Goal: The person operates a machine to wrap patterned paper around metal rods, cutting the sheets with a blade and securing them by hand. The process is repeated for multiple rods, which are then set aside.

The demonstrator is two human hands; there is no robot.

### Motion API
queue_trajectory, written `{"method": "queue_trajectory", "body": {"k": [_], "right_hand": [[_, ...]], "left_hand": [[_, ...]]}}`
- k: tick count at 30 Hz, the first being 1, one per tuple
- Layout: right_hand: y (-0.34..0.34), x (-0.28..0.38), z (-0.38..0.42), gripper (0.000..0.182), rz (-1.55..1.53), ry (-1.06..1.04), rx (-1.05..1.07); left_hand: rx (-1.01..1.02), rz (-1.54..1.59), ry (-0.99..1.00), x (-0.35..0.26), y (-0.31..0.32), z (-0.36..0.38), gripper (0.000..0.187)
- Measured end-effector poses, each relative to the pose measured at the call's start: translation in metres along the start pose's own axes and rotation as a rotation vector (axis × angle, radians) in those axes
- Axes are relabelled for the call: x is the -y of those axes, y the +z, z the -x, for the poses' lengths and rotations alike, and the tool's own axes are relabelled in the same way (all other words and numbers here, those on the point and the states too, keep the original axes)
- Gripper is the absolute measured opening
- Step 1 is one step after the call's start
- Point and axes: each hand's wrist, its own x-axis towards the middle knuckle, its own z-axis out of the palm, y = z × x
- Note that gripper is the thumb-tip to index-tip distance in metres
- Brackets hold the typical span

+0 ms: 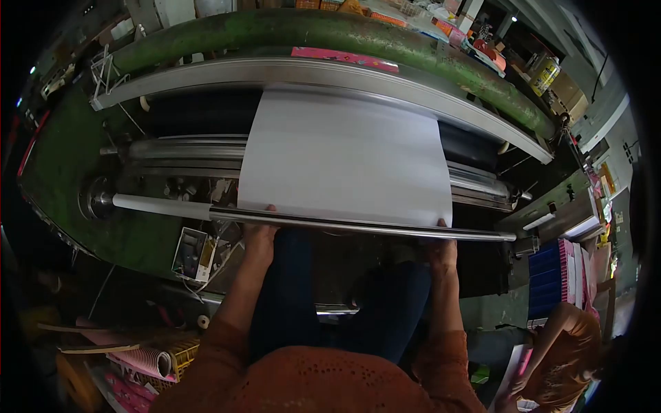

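Note:
A wide white sheet [344, 155] comes down from under a metal crossbar and reaches a shiny steel rod [361, 227]. Near the sheet's lower left corner, my left hand [259, 237] grips its edge at the rod, thumb on top. At the lower right corner, my right hand [441, 252] does the same, its thumb over the sheet's edge. The fingers of both hands are mostly hidden below the rod. A white tube [162, 206] covers the rod's left part, beside a round metal holder [96, 197].
Behind the sheet run the grey crossbar [200, 69], a long green roller [275, 29] and steel rollers [186, 149]. An open electrical box [195, 255] hangs at left. A yellow crate [184, 358] stands lower left. Another person [564, 351] works at lower right, near blue panels [545, 281].

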Motion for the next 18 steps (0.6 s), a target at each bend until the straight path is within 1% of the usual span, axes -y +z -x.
{"method": "queue_trajectory", "body": {"k": [2, 3, 4, 6, 7, 10, 14, 16, 17, 18], "right_hand": [[-0.014, -0.008, 0.003, 0.029, -0.025, -0.081, 0.008], [-0.019, -0.010, 0.005, 0.023, -0.029, -0.098, 0.041], [-0.025, -0.010, 0.008, 0.023, -0.029, -0.100, 0.038], [-0.032, -0.010, 0.013, 0.009, 0.009, -0.141, 0.042], [-0.027, -0.001, 0.029, 0.011, 0.043, -0.116, 0.076], [-0.021, 0.014, 0.053, 0.013, 0.105, -0.097, 0.057], [-0.018, 0.032, 0.074, 0.016, 0.102, -0.073, 0.028], [-0.013, 0.046, 0.092, 0.019, 0.303, -0.069, -0.013], [-0.003, 0.053, 0.102, 0.019, 0.304, -0.066, -0.013], [0.014, 0.058, 0.116, 0.020, 0.508, -0.340, -0.029]], "left_hand": [[0.129, -0.192, -0.026, -0.008, -0.013, 0.007, 0.020], [0.129, -0.192, -0.030, -0.010, -0.019, 0.010, 0.020], [0.166, -0.251, -0.028, -0.012, -0.024, 0.013, 0.018], [0.211, -0.314, -0.027, -0.015, -0.027, 0.021, 0.016], [0.187, -0.332, -0.030, -0.020, -0.026, 0.027, 0.015], [0.141, -0.346, -0.047, -0.031, -0.021, 0.044, 0.014], [0.095, -0.352, -0.073, -0.053, -0.009, 0.066, 0.014], [0.080, -0.352, -0.092, -0.063, -0.003, 0.075, 0.014], [0.066, -0.348, -0.105, -0.067, 0.000, 0.076, 0.015], [0.061, -0.349, -0.107, -0.070, 0.002, 0.077, 0.015]]}}
